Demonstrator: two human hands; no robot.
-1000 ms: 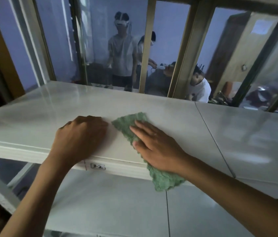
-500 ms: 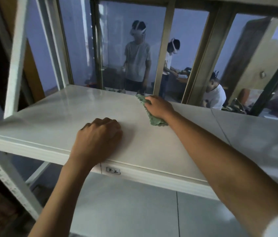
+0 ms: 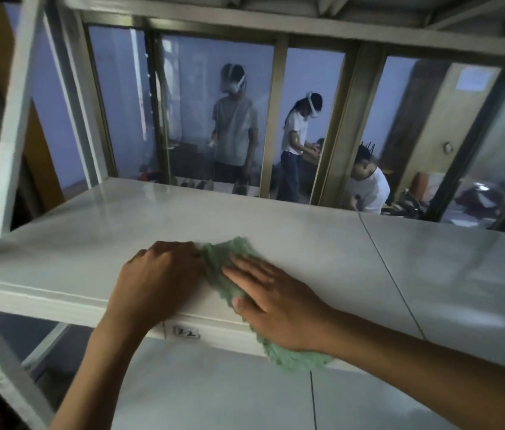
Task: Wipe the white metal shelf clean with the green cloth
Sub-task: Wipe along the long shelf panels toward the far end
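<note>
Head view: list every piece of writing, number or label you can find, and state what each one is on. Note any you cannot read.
"3-2", as best it reads: small label on the front edge of the white metal shelf, below the left hand; slightly blurred.
Paper sheet on the brown door behind the glass: too blurred to read.
Green cloth under the right hand: no writing visible.

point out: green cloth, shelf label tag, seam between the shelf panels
green cloth point(image 3: 217, 264): head view, upper part lying on the shelf.
label tag point(image 3: 186, 332): head view, middle of the tag on the front edge.
panel seam point(image 3: 388, 268): head view, mid-length of the dark line.
</note>
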